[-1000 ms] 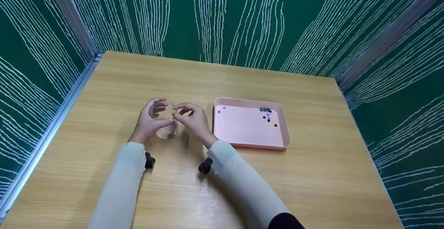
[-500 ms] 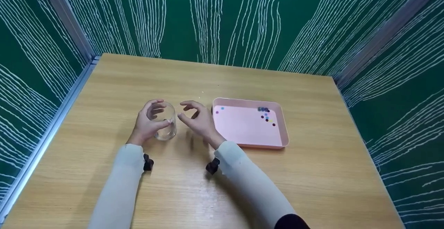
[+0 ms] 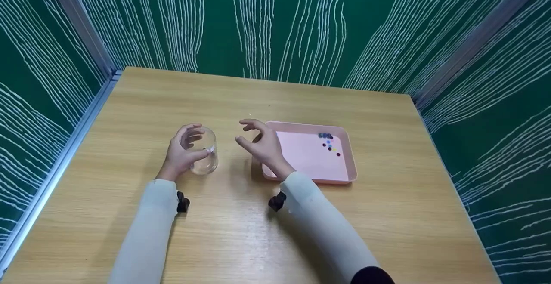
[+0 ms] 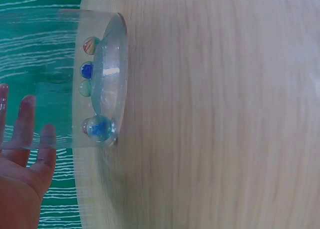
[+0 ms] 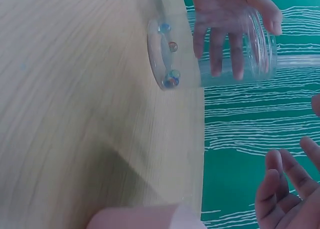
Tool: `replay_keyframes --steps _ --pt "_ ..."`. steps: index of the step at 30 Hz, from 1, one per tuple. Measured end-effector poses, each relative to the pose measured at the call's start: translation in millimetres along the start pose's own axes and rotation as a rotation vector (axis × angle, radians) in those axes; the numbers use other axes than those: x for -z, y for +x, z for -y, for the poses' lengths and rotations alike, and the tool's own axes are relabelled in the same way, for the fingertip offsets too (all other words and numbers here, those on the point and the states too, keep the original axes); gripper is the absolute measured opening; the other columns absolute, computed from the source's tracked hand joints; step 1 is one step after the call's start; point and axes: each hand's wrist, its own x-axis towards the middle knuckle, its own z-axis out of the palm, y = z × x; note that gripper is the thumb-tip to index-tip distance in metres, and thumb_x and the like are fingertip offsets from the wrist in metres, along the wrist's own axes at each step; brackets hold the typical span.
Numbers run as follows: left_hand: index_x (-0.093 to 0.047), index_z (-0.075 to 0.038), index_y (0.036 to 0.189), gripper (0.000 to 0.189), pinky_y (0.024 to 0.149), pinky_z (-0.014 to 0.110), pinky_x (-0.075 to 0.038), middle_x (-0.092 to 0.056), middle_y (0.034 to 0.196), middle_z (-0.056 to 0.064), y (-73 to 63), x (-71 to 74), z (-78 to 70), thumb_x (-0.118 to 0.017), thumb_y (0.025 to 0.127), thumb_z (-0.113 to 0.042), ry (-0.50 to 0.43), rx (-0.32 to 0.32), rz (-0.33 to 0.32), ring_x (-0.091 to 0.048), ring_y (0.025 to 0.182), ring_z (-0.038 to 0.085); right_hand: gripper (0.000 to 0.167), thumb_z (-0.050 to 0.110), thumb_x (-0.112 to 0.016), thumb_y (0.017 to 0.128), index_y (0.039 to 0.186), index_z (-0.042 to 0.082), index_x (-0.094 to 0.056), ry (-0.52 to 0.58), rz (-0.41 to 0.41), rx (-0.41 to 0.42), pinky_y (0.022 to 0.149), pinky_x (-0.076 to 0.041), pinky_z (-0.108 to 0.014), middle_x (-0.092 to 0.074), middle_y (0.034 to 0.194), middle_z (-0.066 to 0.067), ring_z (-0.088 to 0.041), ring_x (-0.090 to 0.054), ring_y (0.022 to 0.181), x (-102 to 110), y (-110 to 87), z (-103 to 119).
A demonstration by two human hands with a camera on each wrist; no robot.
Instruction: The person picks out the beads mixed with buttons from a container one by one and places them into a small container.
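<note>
A clear glass jar (image 3: 210, 163) stands upright on the table, and my left hand (image 3: 177, 155) holds it with fingers and thumb around its upper part. Several glass marbles (image 4: 99, 128) lie on the jar's bottom in the left wrist view. My right hand (image 3: 266, 147), thumb and fingers spread apart with nothing between them, hovers over the left side of a pink tray (image 3: 301, 161). Dark marbles (image 3: 325, 135) cluster in the tray's far right corner, with several small coloured beads or discs (image 3: 330, 149) scattered near them. My right hand hides the tray's left end.
The wooden table (image 3: 241, 232) runs up to green walls (image 3: 224, 26) with white wavy lines at the back and sides. A tiny pale speck lies on the table behind the tray.
My right hand has left the jar's mouth and moved right to the tray, its fingers spreading. My left hand has stayed on the jar.
</note>
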Motion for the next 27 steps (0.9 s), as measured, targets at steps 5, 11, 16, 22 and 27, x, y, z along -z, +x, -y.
replay_keyframes --steps 5,11,16,22,27 --pt "-0.043 -0.007 0.136 0.072 0.106 0.056 -0.027 -0.051 0.135 0.018 2.6 -0.1 6.6 -0.078 0.073 0.001 0.002 -0.019 -0.019 -0.043 0.128 0.041 0.043 0.037 -0.072 0.081 0.121 0.024 -0.065 -0.018 -0.008 -0.011 0.055 -0.047 -0.028 -0.068 0.112 -0.003 -0.020 -0.054 0.060 5.9 0.2 -1.3" --pt "-0.044 -0.005 0.134 0.071 0.105 0.057 -0.028 -0.052 0.133 0.019 2.7 0.1 7.3 -0.077 0.072 0.004 -0.012 -0.031 -0.023 -0.044 0.126 0.042 0.041 0.038 -0.073 0.080 0.119 0.029 -0.065 -0.011 -0.015 -0.023 0.057 -0.044 -0.026 -0.067 0.109 0.000 -0.022 -0.053 0.061 12.2 0.3 -3.9" --pt "-0.044 -0.006 0.135 0.071 0.106 0.057 -0.028 -0.052 0.134 0.018 2.3 -0.2 6.6 -0.077 0.072 0.004 -0.010 -0.028 -0.023 -0.045 0.127 0.040 0.041 0.037 -0.074 0.079 0.118 0.030 -0.065 -0.015 -0.018 -0.032 0.061 -0.044 -0.027 -0.067 0.109 -0.001 -0.024 -0.056 0.067 18.3 0.2 -6.7" --pt "-0.043 -0.004 0.136 0.073 0.106 0.056 -0.027 -0.051 0.135 0.020 0.6 -1.3 1.8 -0.077 0.073 0.004 -0.015 -0.021 -0.023 -0.044 0.128 0.041 0.039 0.036 -0.073 0.080 0.117 0.029 -0.066 -0.053 -0.034 -0.052 0.063 -0.047 -0.028 -0.068 0.108 0.001 -0.020 -0.058 0.070 26.1 0.1 -10.6" --pt "-0.042 -0.002 0.137 0.073 0.109 0.059 -0.024 -0.049 0.136 0.023 -5.2 -2.9 -11.6 -0.076 0.073 0.004 -0.021 0.000 0.000 -0.040 0.130 0.045 0.037 0.036 -0.072 0.080 0.116 0.027 -0.067 -0.067 -0.042 -0.064 0.064 -0.047 -0.028 -0.069 0.110 -0.004 -0.023 -0.059 0.073 34.2 0.5 -16.1"
